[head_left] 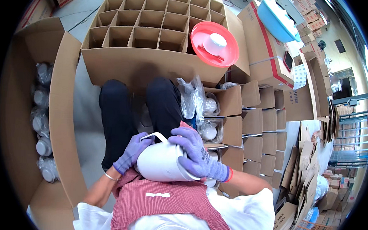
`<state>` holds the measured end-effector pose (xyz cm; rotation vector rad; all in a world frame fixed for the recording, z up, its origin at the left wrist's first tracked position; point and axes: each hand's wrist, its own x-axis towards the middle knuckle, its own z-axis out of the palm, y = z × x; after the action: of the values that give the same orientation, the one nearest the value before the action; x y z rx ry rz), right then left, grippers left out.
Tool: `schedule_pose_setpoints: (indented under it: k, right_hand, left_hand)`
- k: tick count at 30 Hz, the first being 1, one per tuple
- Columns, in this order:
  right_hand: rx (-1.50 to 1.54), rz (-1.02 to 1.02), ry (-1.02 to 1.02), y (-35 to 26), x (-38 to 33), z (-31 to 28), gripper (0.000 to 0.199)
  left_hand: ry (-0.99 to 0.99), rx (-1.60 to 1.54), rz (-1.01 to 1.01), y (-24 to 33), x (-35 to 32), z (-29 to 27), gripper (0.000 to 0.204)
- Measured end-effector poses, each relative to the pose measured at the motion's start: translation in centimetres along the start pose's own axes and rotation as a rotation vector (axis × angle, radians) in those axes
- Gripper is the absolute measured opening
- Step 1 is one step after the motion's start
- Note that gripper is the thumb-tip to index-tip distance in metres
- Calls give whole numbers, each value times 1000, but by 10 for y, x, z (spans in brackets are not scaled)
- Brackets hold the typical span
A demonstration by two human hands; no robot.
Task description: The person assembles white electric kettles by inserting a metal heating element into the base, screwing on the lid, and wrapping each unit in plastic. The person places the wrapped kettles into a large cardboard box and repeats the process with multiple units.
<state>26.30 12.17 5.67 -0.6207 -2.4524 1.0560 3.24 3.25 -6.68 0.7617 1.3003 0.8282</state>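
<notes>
A large white jug with a loop handle (162, 165) lies on its side across my lap. My left hand (133, 153), in a purple knit glove, closes round its left end beside the handle. My gloved right hand (196, 156) wraps over the right end, its fingers spread along the top. The underside of the jug and part of my left fingers are hidden. Clear plastic bags (192, 99) lie just beyond my right hand, next to a white bagged jug (209, 131) in an open carton.
Ahead stands a divided carton (137, 54) with a red basin (230, 51) holding a white cup (215, 44) on its corner. At left an open carton (66, 123) holds several bagged white items. Open carton flaps (254, 146) spread at right, below a phone (288, 61) and a blue basin (272, 25).
</notes>
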Motion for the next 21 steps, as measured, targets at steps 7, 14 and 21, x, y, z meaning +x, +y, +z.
schedule_pose_setpoints:
  k: [7,14,21]
  right_hand:
    - [29,-708,-251,-31,29,11,52]
    - [52,-1014,-201,-2,23,7,63]
    - [-77,-136,-41,-10,-15,10,86]
  left_hand:
    - [-495,550,379,-15,41,-4,23]
    - [-430,-46,73,7,6,-3,29]
    - [-251,397,370,6,-8,-6,34]
